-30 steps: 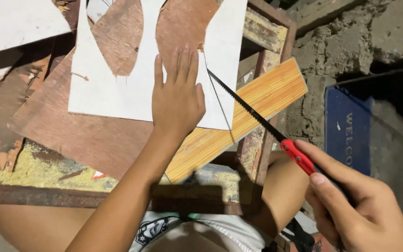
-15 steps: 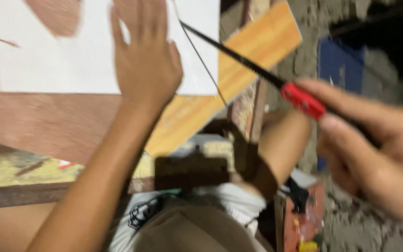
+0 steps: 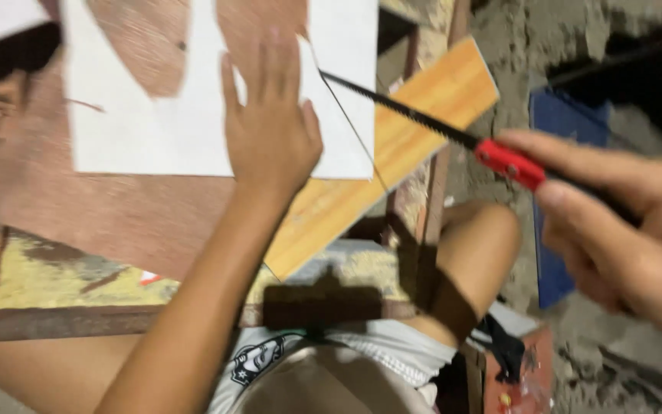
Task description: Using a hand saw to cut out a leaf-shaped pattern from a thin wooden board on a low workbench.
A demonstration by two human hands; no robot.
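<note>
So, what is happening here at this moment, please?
A person is sawing a white sheet that lies on a brown plywood board. The left hand presses flat on the sheet to hold it down. The right hand grips the red-handled handsaw, whose thin dark blade reaches the sheet's right edge. An orange wooden plank lies beneath, beside a blue mat.

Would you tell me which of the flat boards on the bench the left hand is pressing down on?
The left hand presses the white sheet with brown cut-out shapes, not the orange wood-grain plank beside it nor the brown plywood underneath.
</note>
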